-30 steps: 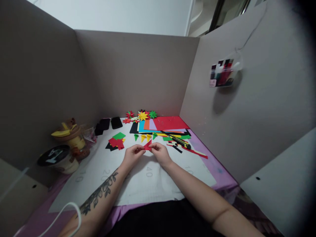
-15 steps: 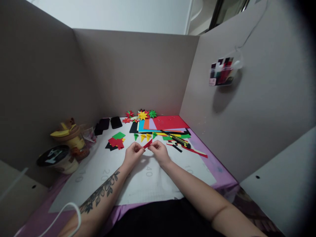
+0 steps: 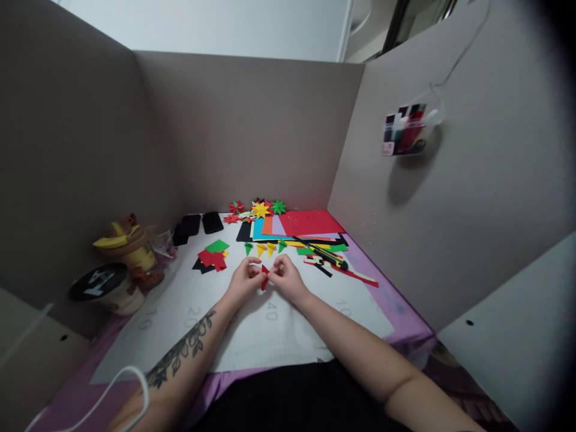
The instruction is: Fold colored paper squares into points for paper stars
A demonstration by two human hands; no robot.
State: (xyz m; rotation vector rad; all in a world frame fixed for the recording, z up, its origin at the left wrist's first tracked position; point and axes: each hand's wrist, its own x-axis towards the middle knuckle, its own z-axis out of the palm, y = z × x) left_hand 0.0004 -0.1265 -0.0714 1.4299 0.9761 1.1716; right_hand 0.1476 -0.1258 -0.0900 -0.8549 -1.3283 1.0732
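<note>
A small folded piece of red paper (image 3: 264,282) is pinched between my two hands, just above the white mat. The fingertips of my left hand (image 3: 245,279) grip it from the left, and my right hand (image 3: 287,278) holds it from the right. Its far side is partly covered by the fingers. Just beyond the hands stand folded yellow paper pieces (image 3: 261,250) and green ones (image 3: 248,248) in a row. To the left lies a loose pile of paper squares, with red ones (image 3: 212,259) and a green one (image 3: 216,246) on top.
Folded paper stars (image 3: 260,209) lie at the back wall, beside stacked coloured sheets (image 3: 310,224). A utility knife (image 3: 330,258) rests among paper strips on the right. Pots (image 3: 105,288) stand at left, near a black phone (image 3: 212,222). A plastic box (image 3: 407,129) hangs on the right wall.
The red paper has turned from a slanting position to a more upright one, its point now toward me. Both hands still hold it and have stayed in nearly the same place.
</note>
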